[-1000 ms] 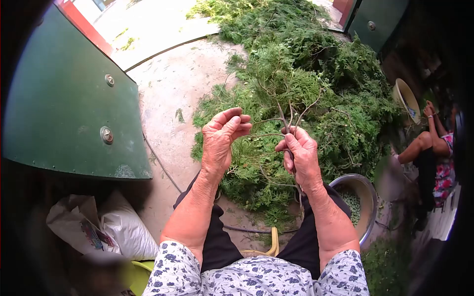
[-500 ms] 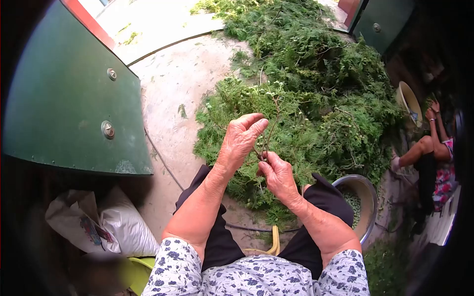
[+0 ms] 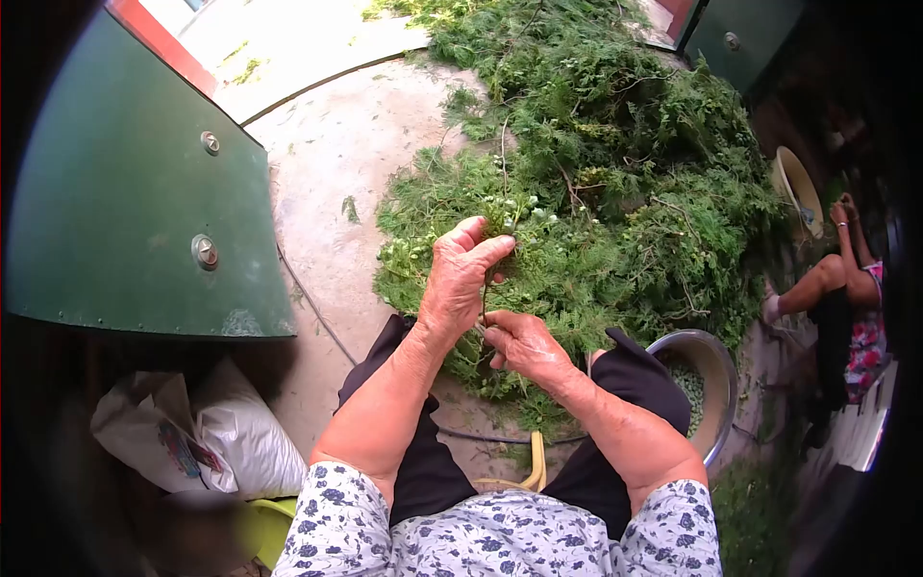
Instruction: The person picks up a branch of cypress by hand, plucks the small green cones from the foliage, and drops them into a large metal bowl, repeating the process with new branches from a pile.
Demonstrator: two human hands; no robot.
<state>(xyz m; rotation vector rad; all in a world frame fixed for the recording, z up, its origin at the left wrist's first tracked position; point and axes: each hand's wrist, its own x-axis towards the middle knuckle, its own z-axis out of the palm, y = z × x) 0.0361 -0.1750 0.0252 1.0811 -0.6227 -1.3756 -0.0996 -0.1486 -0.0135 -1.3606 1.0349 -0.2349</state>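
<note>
A thin evergreen sprig (image 3: 507, 208) with pale green cones at its upper end stands between my hands. My left hand (image 3: 462, 274) is closed in a pinch around its upper part, just below the cones. Lower down, my right hand (image 3: 527, 346) pinches the bottom end of the stem; its fingertips partly hide it. Right behind both hands lies a big heap of cut evergreen branches (image 3: 615, 240). By my right knee is a metal basin (image 3: 719, 423) holding many small green cones (image 3: 688, 387).
A green metal door (image 3: 144, 212) stands on the left, with white sacks (image 3: 245, 438) below it. A hose (image 3: 312, 306) crosses the concrete floor. At the right, another person (image 3: 836, 279) sits beside a tilted pale basin (image 3: 798, 192). A yellow curved bar (image 3: 537, 462) lies between my knees.
My right hand has moved down and slightly left along the stem. The left hand has shifted slightly, now pinching close below the cones, and the sprig's tip is lower.
</note>
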